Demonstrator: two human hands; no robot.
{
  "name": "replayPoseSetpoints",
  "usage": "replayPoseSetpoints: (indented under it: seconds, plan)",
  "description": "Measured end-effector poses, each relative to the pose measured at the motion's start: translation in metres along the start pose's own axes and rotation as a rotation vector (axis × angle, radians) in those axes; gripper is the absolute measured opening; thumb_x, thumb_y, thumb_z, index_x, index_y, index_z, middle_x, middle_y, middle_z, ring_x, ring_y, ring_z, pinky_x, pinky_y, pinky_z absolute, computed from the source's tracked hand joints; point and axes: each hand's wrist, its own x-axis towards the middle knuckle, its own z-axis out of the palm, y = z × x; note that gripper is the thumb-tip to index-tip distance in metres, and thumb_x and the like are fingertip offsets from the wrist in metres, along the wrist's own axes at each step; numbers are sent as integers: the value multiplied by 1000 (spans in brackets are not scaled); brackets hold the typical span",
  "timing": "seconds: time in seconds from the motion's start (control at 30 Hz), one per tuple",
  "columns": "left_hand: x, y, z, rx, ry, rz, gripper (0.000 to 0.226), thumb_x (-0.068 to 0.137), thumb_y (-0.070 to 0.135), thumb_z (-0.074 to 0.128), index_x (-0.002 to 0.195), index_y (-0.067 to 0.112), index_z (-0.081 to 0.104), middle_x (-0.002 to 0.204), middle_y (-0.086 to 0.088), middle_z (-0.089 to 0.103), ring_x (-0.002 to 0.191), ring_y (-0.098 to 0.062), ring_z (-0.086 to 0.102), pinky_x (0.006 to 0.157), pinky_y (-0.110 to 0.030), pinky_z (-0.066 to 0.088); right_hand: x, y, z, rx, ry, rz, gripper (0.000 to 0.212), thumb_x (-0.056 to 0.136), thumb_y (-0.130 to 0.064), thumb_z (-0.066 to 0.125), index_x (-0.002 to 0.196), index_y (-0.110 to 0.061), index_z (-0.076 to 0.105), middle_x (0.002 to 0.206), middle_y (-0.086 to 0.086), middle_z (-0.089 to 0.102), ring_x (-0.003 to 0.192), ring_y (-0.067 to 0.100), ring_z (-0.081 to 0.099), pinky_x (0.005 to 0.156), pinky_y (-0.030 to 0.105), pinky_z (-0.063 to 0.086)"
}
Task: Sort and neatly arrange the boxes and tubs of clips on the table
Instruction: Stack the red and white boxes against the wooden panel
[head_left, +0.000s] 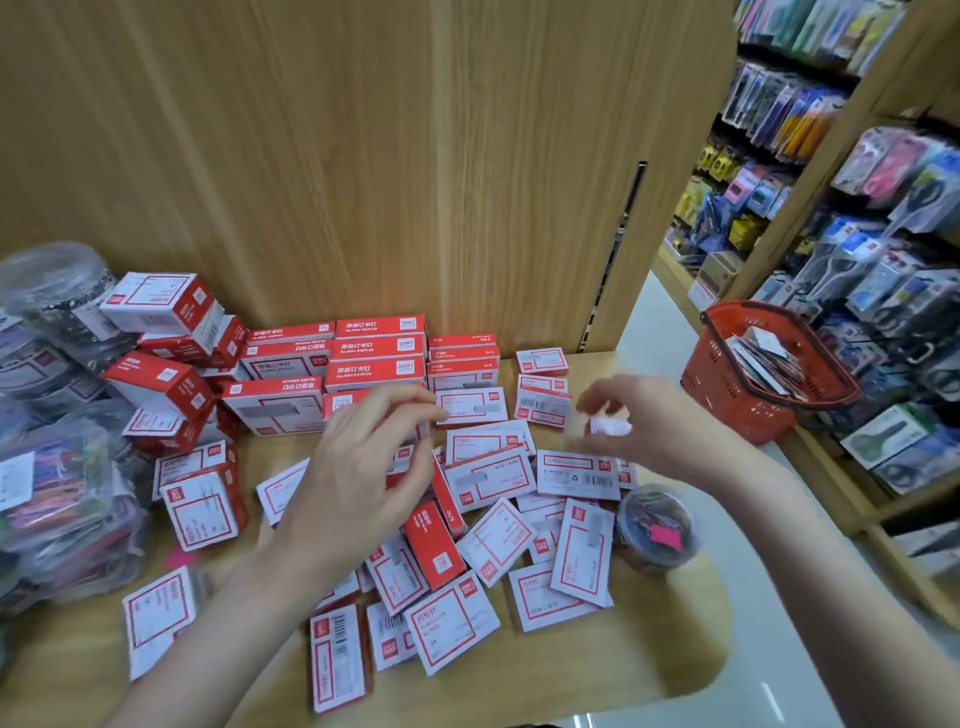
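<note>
Mid-sort, I saw my right hand (639, 415) pinching a small, blurred white box (609, 427) above the loose heap of red-and-white cardboard boxes (483, 540), left hand (363, 467) loosely curled, empty; next, the back-row stacks (379, 353).

The small boxes (491, 540) are red and white with red-framed labels and black barcodes. The table (571, 670) and back panel (311, 156) show pale wood grain. The shopping basket (769, 374) is red. The clear tub (655, 525) holds multicoloured clips.
</note>
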Motion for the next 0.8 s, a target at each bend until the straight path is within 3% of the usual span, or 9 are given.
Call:
replayPoseSetpoints:
  seconds: [0.1, 0.23, 0.37, 0.53, 0.67, 0.8]
  plan:
    - [-6, 1, 1, -10, -23, -4, 27, 88, 22, 43, 100, 11, 65, 106, 4, 58, 102, -8, 52, 86, -28, 39, -21, 1, 0, -104, -199, 20, 40, 75, -41, 71, 109, -23, 59, 105, -8, 60, 94, 10, 53, 77, 22, 40]
    - [-11, 3, 5, -32, -56, -29, 29, 88, 26, 41, 102, 14, 64, 109, 7, 57, 104, -7, 52, 91, -27, 37, -22, -5, 10, -93, -127, 33, 42, 76, -38, 70, 112, -21, 58, 107, -1, 57, 93, 14, 53, 81, 26, 44]
    - [-13, 3, 6, -32, -59, -37, 31, 88, 27, 40, 103, 14, 64, 109, 7, 57, 104, -7, 51, 90, -27, 38, -17, -4, 9, -72, -160, 36, 34, 76, -35, 71, 106, -22, 62, 103, -2, 51, 94, 15, 53, 78, 24, 43]
    - [-19, 2, 1, -36, -66, -74, 33, 88, 30, 38, 104, 16, 63, 110, 9, 56, 106, -7, 51, 90, -13, 32, -25, -3, 17, 109, -4, 15, 26, 72, -15, 74, 79, -22, 50, 80, -5, 58, 78, 16, 55, 65, 23, 42]
    - [-24, -2, -7, -19, -49, -89, 31, 87, 27, 38, 104, 18, 62, 110, 10, 56, 105, -4, 49, 92, -8, 27, -21, -8, 8, 406, 189, 3, 26, 73, -6, 75, 77, -21, 55, 77, -7, 64, 67, 0, 56, 60, 10, 43]
    - [-32, -9, -17, 13, -9, -140, 32, 87, 27, 38, 105, 18, 63, 109, 10, 54, 103, -7, 50, 90, -11, 29, -3, -29, 0, 651, 215, -42, 23, 78, 2, 68, 84, -18, 57, 85, 1, 67, 64, -4, 60, 59, 16, 51]
